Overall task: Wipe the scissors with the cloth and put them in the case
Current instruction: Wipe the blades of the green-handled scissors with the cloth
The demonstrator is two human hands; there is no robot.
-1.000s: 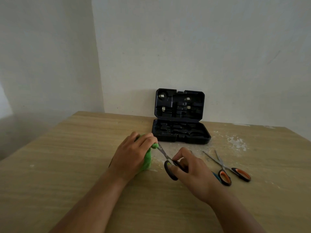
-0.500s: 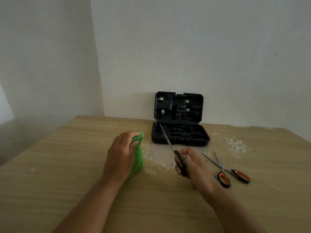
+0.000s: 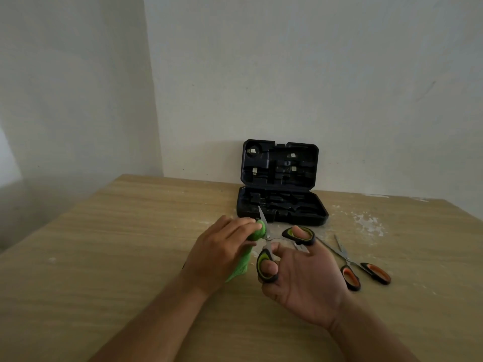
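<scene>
My right hand (image 3: pixel 305 280) holds the black and yellow-green scissors (image 3: pixel 269 246) with thumb and a finger through the two handle loops, the handles spread apart. One blade points up toward the case. My left hand (image 3: pixel 219 252) grips the green cloth (image 3: pixel 257 232) and presses it against that blade near the pivot; the cloth's tail hangs down to the table under the hand. The black case (image 3: pixel 281 207) stands open at the back of the table, its lid upright against the wall.
A second pair of scissors with black and orange handles (image 3: pixel 358 270) lies on the wooden table (image 3: pixel 117 257) right of my right hand. White dusty patches (image 3: pixel 368 223) mark the table near the case. The wall runs close behind the case.
My right hand turned palm up and spread the scissors' handles apart. My left hand brought the cloth back from the left onto the blade.
</scene>
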